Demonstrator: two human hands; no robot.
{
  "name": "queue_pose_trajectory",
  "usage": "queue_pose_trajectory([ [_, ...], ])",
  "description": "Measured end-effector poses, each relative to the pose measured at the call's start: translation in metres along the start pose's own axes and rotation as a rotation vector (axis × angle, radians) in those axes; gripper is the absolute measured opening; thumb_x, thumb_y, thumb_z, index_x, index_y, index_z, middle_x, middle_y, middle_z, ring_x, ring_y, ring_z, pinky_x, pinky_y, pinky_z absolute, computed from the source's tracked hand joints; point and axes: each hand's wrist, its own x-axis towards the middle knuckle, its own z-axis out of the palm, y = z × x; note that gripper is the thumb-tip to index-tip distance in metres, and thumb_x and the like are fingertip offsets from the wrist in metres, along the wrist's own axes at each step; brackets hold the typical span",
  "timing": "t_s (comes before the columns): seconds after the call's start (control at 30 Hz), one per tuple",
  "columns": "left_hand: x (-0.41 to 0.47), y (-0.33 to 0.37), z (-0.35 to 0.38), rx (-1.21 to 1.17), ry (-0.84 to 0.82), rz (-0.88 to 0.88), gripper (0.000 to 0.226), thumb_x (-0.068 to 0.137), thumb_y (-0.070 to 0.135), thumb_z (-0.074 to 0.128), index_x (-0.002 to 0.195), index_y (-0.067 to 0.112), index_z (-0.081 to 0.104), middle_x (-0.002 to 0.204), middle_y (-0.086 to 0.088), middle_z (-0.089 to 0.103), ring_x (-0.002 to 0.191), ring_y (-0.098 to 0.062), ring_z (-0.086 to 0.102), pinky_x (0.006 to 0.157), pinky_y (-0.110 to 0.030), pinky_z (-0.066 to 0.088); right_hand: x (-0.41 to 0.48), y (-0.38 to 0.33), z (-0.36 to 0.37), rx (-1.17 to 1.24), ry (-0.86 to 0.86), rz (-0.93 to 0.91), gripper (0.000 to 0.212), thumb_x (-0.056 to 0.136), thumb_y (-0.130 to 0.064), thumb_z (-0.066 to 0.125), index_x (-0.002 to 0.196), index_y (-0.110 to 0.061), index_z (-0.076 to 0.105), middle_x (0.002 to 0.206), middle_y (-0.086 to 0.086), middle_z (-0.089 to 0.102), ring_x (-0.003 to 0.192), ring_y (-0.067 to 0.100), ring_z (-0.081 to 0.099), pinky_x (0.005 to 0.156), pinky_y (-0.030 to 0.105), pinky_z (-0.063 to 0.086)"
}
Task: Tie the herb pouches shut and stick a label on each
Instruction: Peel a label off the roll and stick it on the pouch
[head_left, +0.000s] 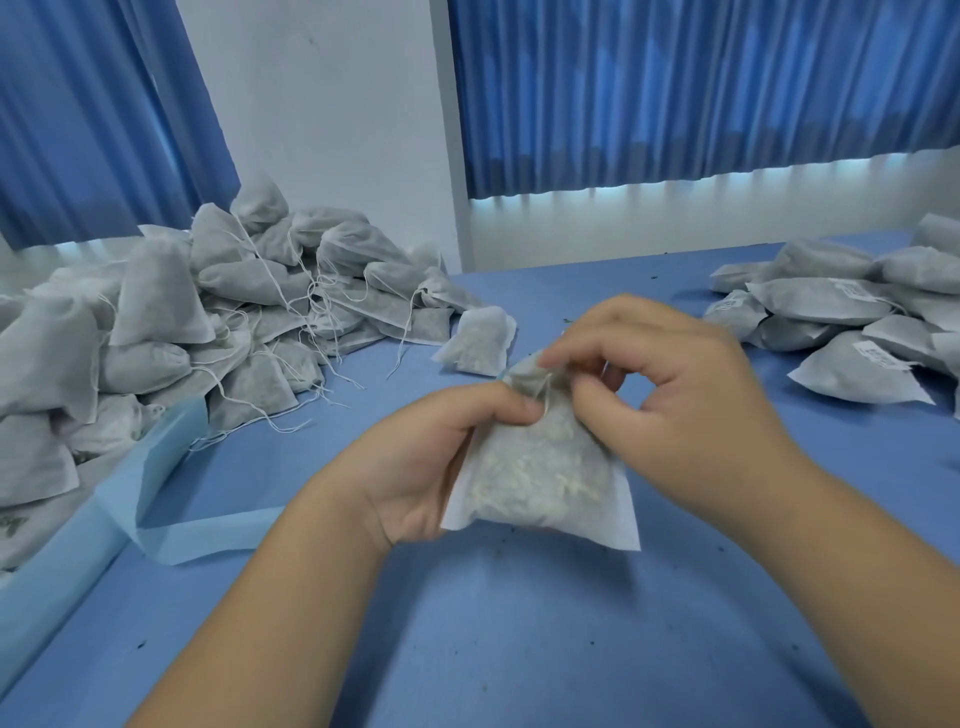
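Observation:
A white mesh herb pouch (540, 467) with pale dried herbs inside is held above the blue table (519, 623), neck pointing away from me. My left hand (431, 452) grips its left side, thumb pressed near the gathered neck. My right hand (670, 395) pinches the thin white drawstring (546, 391) at the neck with curled fingers. The pouch's bottom seam hangs free toward me.
A large heap of pouches with loose strings (223, 312) fills the left side. One single pouch (478, 340) lies just beyond my hands. Labelled pouches (841, 317) are stacked at the right. A folded blue sheet (156, 493) lies at the left front.

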Motion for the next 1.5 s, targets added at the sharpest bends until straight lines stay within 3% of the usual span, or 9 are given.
queue_pose_trajectory([
  [0.13,-0.002,0.002,0.001,-0.014,-0.033,0.010,0.032,0.079,0.011,0.050,0.090,0.018,0.080,0.088,-0.003,0.073,0.080,-0.015,0.072,0.067,-0.026,0.057,-0.001,0.002,0.000,-0.165,0.007,-0.123,0.025,0.075,0.001,0.059,0.087,-0.014,0.077,0.085,-0.003,0.063,0.071,0.004,0.051,0.067,0.021,0.045],
  [0.3,-0.002,0.001,-0.002,-0.021,-0.025,0.014,0.026,0.079,0.010,0.054,0.092,0.014,0.077,0.089,-0.007,0.069,0.079,-0.019,0.070,0.066,-0.028,0.057,-0.001,0.003,-0.002,-0.288,-0.062,-0.185,0.019,0.079,-0.005,0.063,0.086,-0.015,0.077,0.088,0.001,0.066,0.077,0.023,0.063,0.064,0.034,0.048],
  [0.5,-0.004,0.001,-0.003,0.003,-0.069,0.012,0.034,0.079,0.006,0.046,0.087,0.016,0.078,0.086,-0.004,0.071,0.078,-0.015,0.070,0.068,-0.025,0.056,-0.001,0.004,-0.004,-0.260,-0.251,-0.084,0.025,0.083,-0.014,0.056,0.094,-0.023,0.077,0.094,-0.006,0.064,0.085,0.019,0.060,0.065,0.042,0.051],
  [0.67,-0.004,0.002,-0.007,0.013,-0.004,0.004,0.025,0.066,0.014,0.064,0.088,0.020,0.076,0.087,-0.003,0.067,0.077,-0.017,0.067,0.066,-0.029,0.052,-0.001,0.006,-0.004,-0.232,-0.320,-0.041,0.035,0.088,-0.005,0.056,0.110,-0.027,0.074,0.107,-0.006,0.062,0.095,0.019,0.059,0.076,0.045,0.051],
  [0.87,0.000,0.002,-0.001,-0.078,0.056,0.086,0.020,0.086,0.020,0.057,0.100,0.015,0.071,0.086,-0.002,0.072,0.074,-0.015,0.070,0.059,-0.023,0.055,0.001,0.004,-0.001,-0.278,-0.443,0.019,0.054,0.090,0.001,0.048,0.125,-0.036,0.064,0.130,-0.011,0.052,0.099,0.007,0.043,0.086,0.036,0.045],
  [1.1,0.007,-0.005,-0.007,0.118,0.278,0.256,0.021,0.086,0.015,0.061,0.102,0.005,0.070,0.092,-0.010,0.073,0.078,-0.020,0.071,0.067,-0.028,0.058,0.003,-0.001,0.001,0.237,-0.067,0.417,0.039,0.082,-0.001,0.056,0.084,-0.035,0.076,0.099,-0.019,0.065,0.074,0.011,0.061,0.065,0.008,0.042],
  [1.17,0.011,-0.010,-0.009,0.230,0.372,0.334,0.020,0.085,0.016,0.068,0.103,0.009,0.070,0.097,-0.011,0.074,0.083,-0.022,0.071,0.074,-0.034,0.058,0.003,0.000,0.005,0.304,0.011,0.567,0.021,0.082,-0.024,0.067,0.098,-0.038,0.068,0.101,-0.018,0.064,0.076,0.011,0.066,0.066,0.011,0.047],
  [1.27,0.014,-0.015,-0.007,0.266,0.421,0.404,0.020,0.080,0.023,0.072,0.099,0.017,0.075,0.101,-0.011,0.075,0.091,-0.025,0.072,0.080,-0.039,0.059,0.000,0.003,0.010,0.366,-0.108,0.745,0.050,0.068,-0.053,0.075,0.112,-0.033,0.060,0.100,-0.012,0.067,0.081,0.005,0.069,0.068,0.020,0.053],
  [1.5,0.019,-0.022,0.002,0.310,0.585,0.429,0.043,0.073,0.048,0.070,0.089,0.008,0.074,0.088,-0.015,0.075,0.079,-0.027,0.071,0.077,-0.044,0.056,-0.003,0.009,0.011,0.628,-0.209,0.744,0.021,0.075,-0.018,0.079,0.094,-0.012,0.073,0.091,0.004,0.076,0.085,0.019,0.073,0.076,0.030,0.060],
])
